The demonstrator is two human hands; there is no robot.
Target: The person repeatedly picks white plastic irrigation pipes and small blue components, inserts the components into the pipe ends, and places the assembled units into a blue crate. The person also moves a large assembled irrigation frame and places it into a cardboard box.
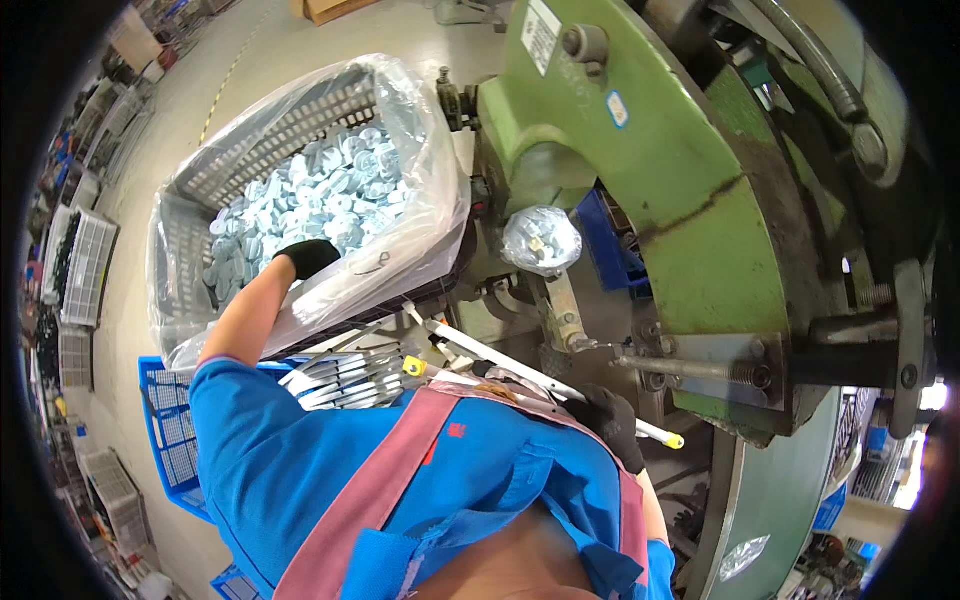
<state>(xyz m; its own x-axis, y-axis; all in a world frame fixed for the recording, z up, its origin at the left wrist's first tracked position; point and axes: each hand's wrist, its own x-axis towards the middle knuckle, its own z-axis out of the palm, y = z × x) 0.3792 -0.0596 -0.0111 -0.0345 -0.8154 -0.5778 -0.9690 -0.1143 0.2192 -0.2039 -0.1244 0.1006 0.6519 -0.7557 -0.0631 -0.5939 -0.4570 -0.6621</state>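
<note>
My left hand [308,258], in a black glove, reaches over the near side of a lined crate [292,140]. It is among pale blue-grey plastic pieces [330,190], many of them round. Its fingers are hidden, so whether it grips a piece does not show. Close to my body on the right, my dark-gloved right hand [608,422] is closed around a long white rod [500,358]. The rod slants down to the right and ends in a yellow tip. Another white piece with a yellow end [414,367] lies near my chest.
A large green machine [670,170] fills the right, with a spring-wrapped bar [700,370] low on its front. A small plastic-lined bowl [541,240] stands beside the crate. Several white frames [350,380] and a blue crate [170,430] are at my left. A blue bin [605,240] sits behind.
</note>
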